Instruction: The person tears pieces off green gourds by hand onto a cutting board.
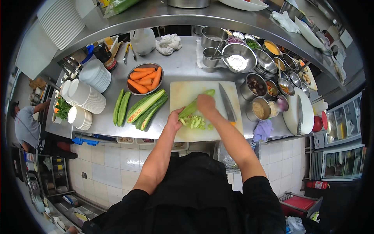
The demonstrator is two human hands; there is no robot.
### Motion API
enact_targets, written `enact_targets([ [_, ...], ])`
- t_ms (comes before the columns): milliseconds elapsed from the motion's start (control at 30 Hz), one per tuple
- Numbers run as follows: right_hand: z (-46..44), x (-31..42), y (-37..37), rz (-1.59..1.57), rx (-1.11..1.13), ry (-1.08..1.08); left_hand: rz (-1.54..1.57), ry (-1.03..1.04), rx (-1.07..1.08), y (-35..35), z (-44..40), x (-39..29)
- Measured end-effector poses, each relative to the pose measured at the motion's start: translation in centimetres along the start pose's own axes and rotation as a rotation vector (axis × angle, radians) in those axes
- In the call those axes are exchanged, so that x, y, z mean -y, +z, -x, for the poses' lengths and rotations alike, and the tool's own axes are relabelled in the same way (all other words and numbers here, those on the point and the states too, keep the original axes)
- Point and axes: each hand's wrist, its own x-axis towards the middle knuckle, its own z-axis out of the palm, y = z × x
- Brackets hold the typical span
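Note:
On a white cutting board (pixel 179 91), a green cucumber piece (pixel 188 109) slants between my hands above a small heap of pale green chopped pieces (pixel 194 123). My left hand (pixel 175 118) grips its lower left end. My right hand (pixel 206 104) is closed on its upper part, and the tip sticks out above the knuckles. A large knife (pixel 226 100) lies on the board to the right of my right hand. Left of the board are halved cucumbers (pixel 147 109), slimmer green cucumber pieces (pixel 122 107) and a metal bowl of carrots (pixel 145 79).
Metal bowls and pots (pixel 254 86) crowd the right side. Stacked white bowls (pixel 86 95) stand at the left. A metal shelf (pixel 156 19) crosses above the back. A purple cloth (pixel 263 130) hangs at the front edge. Another person (pixel 27 123) stands at far left.

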Motion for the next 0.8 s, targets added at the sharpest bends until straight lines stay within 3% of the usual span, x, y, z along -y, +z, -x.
enact_targets([
  [133, -1.5, -0.3, 1.6, 0.128, 0.136, 0.067, -0.009, 0.012, 0.044, 0.5, 0.4, 0.0],
  [233, 2.5, 5.4, 3.6, 0.042, 0.128, -0.058, -0.024, 0.053, -0.003, 1.1, 0.9, 0.4],
  [367, 6.1, 8.6, 0.0, -0.029, 0.271, -0.106, 0.008, 0.05, -0.003, 0.2, 0.9, 0.5],
  [433, 4.1, 5.3, 0.4, -0.124, 0.146, -0.093, 0.025, 0.057, -0.007, 0.3, 0.7, 0.4],
  [567, -1.5, -0.4, 1.0, 0.104, 0.059, 0.091, -0.003, 0.041, 0.043, -1.0, -0.5, 0.8],
  [667, -0.7, 0.4, 3.2, 0.011, 0.065, 0.117, -0.024, 0.061, 0.022, -0.6, -0.2, 0.7],
  [733, 2.4, 4.6, 4.2, 0.151, 0.084, -0.067, -0.016, 0.059, 0.015, -0.1, -0.2, 1.0],
  [800, 5.3, 8.3, 3.2, 0.094, 0.116, -0.089, -0.001, 0.039, 0.02, -0.5, 0.0, 0.9],
])
